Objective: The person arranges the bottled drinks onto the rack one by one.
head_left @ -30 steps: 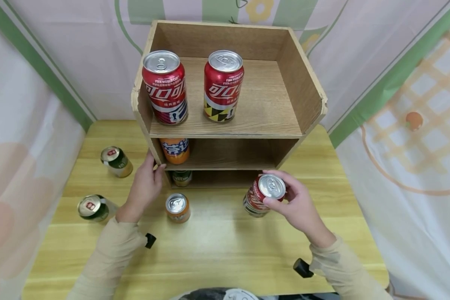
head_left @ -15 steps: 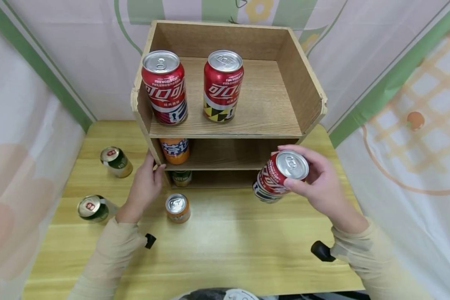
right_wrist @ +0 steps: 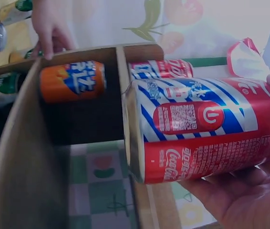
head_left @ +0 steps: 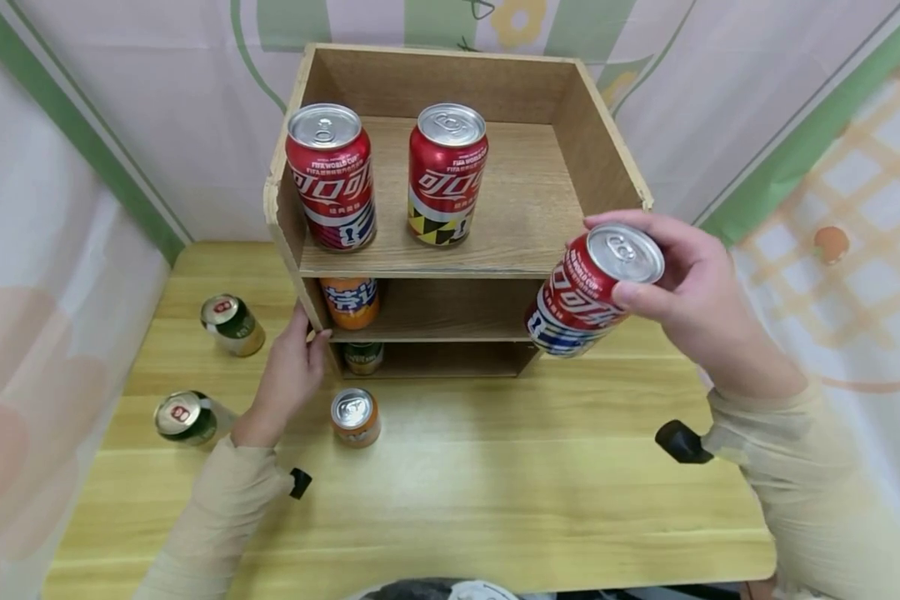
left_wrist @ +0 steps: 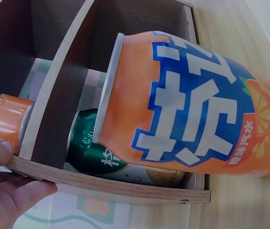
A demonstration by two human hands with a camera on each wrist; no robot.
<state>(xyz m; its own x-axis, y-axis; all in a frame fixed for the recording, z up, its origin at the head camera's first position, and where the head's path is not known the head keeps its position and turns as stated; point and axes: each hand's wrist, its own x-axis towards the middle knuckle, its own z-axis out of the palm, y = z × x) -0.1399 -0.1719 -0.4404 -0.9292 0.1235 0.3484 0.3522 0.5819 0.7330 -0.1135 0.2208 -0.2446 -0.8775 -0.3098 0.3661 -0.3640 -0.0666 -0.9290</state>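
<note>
My right hand (head_left: 690, 292) grips a red cola can (head_left: 581, 292) near its top, tilted, in front of the shelf's right side and off the table. In the right wrist view that can (right_wrist: 206, 129) lies across the picture, fingers beneath it. My left hand (head_left: 288, 371) holds the left side edge of the wooden shelf (head_left: 450, 275); in the left wrist view its thumb and fingers (left_wrist: 27, 195) pinch the board. Two cola cans, one on the left (head_left: 332, 179) and one in the middle (head_left: 447, 179), stand on the top level.
An orange soda can (head_left: 351, 302) stands on the middle level, a green can (head_left: 363, 357) on the bottom one. On the table (head_left: 450, 500) another orange can (head_left: 356, 417) stands before the shelf. Two green cans, one farther (head_left: 232, 323) and one nearer (head_left: 191, 417), stand at left.
My right hand has lifted the cola can from low before the bottom level, up and to the right, toward the top level's height. The left hand stays on the shelf.
</note>
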